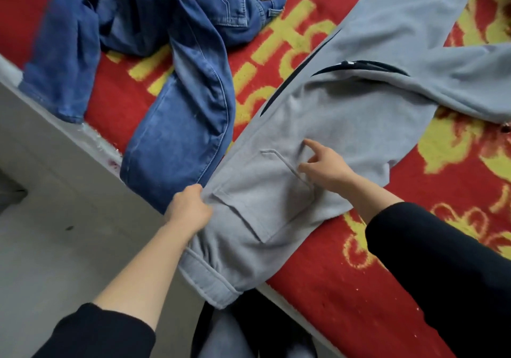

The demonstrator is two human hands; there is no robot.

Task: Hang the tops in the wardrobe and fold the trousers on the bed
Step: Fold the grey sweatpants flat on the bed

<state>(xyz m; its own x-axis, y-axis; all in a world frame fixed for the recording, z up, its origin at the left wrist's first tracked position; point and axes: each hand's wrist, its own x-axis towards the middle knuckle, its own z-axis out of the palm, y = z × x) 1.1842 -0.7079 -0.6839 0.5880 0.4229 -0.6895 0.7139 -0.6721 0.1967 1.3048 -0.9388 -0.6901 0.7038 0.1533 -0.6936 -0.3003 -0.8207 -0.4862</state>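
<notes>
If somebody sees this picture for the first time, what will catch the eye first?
First comes the bright red and yellow bed cover, which lies under everything. Across its middle lie the grey trousers; the left hand grips their side edge by a flap pocket, and the right hand touches the cloth. Crumpled blue jeans lie at the upper left.

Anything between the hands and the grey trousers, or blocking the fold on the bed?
Nothing between them: the left hand grips the grey trousers at their edge by the pocket, the right hand is on the fabric. The blue jeans lie close alongside and may crowd the fold.
</notes>
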